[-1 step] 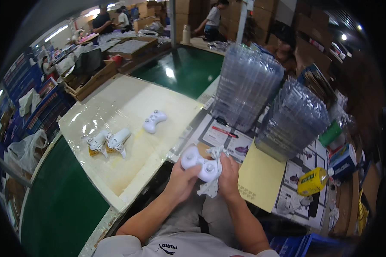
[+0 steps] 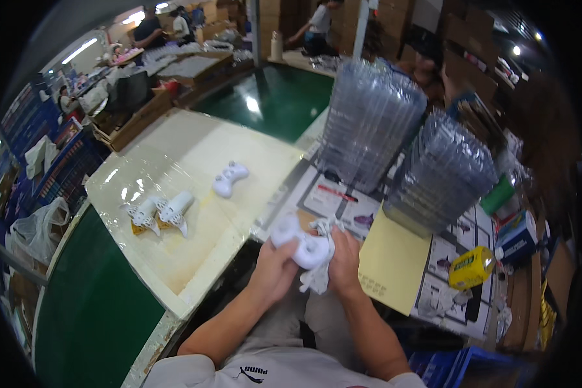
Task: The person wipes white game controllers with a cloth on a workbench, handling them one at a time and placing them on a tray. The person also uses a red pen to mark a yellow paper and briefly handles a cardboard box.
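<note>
Over my lap, a white game controller [image 2: 312, 253] with two round stick areas is held between my hands; it is slightly blurred. The fingers of my left hand [image 2: 271, 266] are closed around its left side, the thumb lying over its face. My right hand [image 2: 344, 262] grips a crumpled white cloth [image 2: 315, 279] and presses it against the controller's right side. Part of the cloth sticks up above the fingers and part hangs below. A second white controller [image 2: 231, 178] lies on the cream board to the left, beyond my left hand.
On the cream board [image 2: 239, 139] lie two white toy pieces [image 2: 165, 212] with yellow parts. Tall stacks of clear plastic trays [image 2: 372, 123] stand at the right, near a yellow sheet [image 2: 394, 262] and a yellow bottle [image 2: 471, 268]. Green surfaces [image 2: 90, 291] flank the board. Other people work farther back.
The controller has shifted slightly within my hands and looks more blurred. The cloth at its right side has moved a little. The whole view has shifted slightly.
</note>
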`<move>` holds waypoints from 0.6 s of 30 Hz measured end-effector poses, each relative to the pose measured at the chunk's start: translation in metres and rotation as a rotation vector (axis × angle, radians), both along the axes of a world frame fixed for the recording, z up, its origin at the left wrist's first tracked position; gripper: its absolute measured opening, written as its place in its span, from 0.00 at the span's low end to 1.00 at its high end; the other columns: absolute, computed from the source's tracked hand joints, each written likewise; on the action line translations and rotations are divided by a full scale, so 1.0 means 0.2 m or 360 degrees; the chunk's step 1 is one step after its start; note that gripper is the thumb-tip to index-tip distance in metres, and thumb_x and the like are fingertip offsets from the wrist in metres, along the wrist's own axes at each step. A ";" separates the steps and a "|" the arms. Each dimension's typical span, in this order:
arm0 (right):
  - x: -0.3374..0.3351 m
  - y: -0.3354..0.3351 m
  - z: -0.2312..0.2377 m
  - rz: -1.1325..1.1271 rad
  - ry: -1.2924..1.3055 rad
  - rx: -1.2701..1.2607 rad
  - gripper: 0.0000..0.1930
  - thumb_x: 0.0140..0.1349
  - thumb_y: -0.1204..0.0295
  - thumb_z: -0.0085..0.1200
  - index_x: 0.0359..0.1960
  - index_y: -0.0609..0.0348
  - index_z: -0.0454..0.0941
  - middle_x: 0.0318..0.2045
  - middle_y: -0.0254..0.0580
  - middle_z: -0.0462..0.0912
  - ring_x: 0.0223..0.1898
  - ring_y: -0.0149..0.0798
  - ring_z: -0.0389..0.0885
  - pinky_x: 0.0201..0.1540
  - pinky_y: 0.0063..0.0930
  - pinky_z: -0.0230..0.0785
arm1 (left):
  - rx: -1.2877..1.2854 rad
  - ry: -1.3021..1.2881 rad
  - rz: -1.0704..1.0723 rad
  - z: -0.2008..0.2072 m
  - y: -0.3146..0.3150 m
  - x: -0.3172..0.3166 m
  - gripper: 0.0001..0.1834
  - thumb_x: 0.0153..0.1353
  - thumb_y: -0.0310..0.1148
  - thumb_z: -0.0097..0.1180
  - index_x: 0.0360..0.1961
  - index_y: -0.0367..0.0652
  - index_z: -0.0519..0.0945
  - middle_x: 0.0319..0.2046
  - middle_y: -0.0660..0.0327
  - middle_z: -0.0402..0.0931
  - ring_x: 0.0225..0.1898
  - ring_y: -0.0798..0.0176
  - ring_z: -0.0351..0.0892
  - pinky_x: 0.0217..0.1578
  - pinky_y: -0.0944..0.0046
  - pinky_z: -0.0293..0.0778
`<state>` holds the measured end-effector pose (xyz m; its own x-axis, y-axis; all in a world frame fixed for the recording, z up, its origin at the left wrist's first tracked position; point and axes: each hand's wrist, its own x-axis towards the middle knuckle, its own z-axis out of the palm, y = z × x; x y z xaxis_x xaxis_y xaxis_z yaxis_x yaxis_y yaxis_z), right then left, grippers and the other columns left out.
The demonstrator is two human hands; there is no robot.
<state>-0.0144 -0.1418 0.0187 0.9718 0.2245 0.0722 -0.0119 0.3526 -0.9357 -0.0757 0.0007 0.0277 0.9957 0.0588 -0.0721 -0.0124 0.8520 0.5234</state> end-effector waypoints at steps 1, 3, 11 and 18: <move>0.02 0.00 -0.01 -0.0032 0.0091 0.0086 0.14 0.78 0.64 0.51 0.48 0.64 0.82 0.41 0.35 0.85 0.42 0.26 0.81 0.48 0.25 0.74 | 0.0002 -0.0033 0.0024 -0.04 -0.01 0.03 0.30 0.72 0.33 0.55 0.73 0.38 0.64 0.61 0.50 0.77 0.64 0.50 0.78 0.67 0.47 0.72; 0.04 -0.02 -0.04 -0.0115 0.0268 0.0150 0.15 0.79 0.63 0.51 0.47 0.64 0.82 0.40 0.35 0.85 0.41 0.26 0.81 0.47 0.25 0.75 | -0.0024 -0.0018 0.0077 -0.10 0.00 0.08 0.33 0.76 0.52 0.50 0.70 0.39 0.68 0.59 0.52 0.79 0.62 0.48 0.79 0.66 0.43 0.73; 0.05 -0.13 -0.03 -0.0329 -0.0074 0.0000 0.15 0.79 0.63 0.53 0.51 0.65 0.82 0.43 0.34 0.85 0.43 0.25 0.79 0.47 0.23 0.73 | -0.0075 -0.0091 -0.0182 -0.17 0.13 0.19 0.43 0.75 0.71 0.28 0.65 0.42 0.69 0.44 0.54 0.80 0.45 0.52 0.84 0.45 0.45 0.83; 0.01 -0.06 0.20 -0.0279 -0.0814 -0.0552 0.11 0.69 0.71 0.63 0.49 0.64 0.84 0.44 0.39 0.81 0.42 0.29 0.78 0.45 0.25 0.71 | 0.0109 -0.0084 -0.0273 -0.18 0.17 0.22 0.45 0.75 0.71 0.26 0.65 0.39 0.71 0.46 0.54 0.80 0.46 0.57 0.84 0.48 0.54 0.82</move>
